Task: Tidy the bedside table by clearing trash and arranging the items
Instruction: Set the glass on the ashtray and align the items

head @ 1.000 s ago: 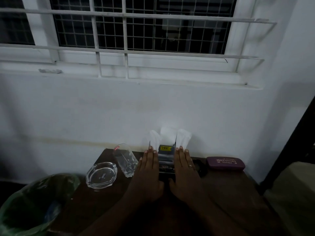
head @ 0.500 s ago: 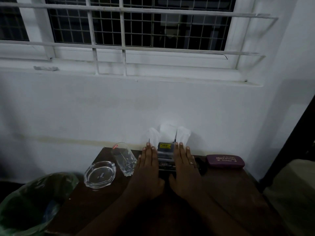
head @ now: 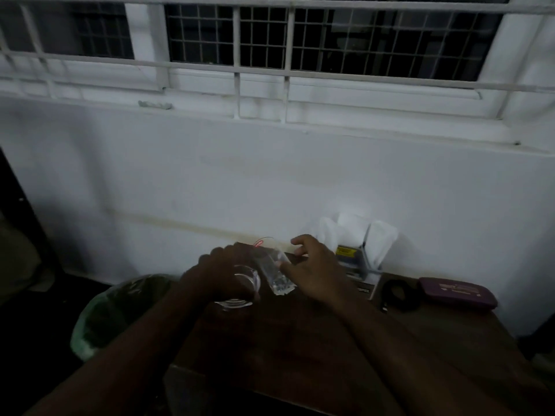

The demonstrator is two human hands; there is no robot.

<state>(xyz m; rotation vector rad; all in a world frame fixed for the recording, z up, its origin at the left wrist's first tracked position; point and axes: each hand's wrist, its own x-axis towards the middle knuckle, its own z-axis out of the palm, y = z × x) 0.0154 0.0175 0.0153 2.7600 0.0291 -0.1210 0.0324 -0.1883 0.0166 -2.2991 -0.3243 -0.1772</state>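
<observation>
On the dark wooden bedside table (head: 300, 349) my left hand (head: 216, 274) lies over the clear glass ashtray (head: 240, 292) at the table's left end, fingers curled around it. My right hand (head: 312, 271) is at the drinking glass (head: 271, 271), thumb and fingers on either side of it; the glass leans. To the right, against the wall, stands the tissue holder (head: 357, 250) with white tissues sticking up. The frame is blurred, so how firm each grip is stays unclear.
A purple spectacle case (head: 456, 292) lies at the table's right end, with a small black object (head: 396, 292) beside it. A bin lined with a green bag (head: 114, 313) stands on the floor left of the table. White wall and barred window rise behind.
Both hands left the tissue holder and moved left; the left now covers the ashtray and the right is at the glass. The view has swung left.
</observation>
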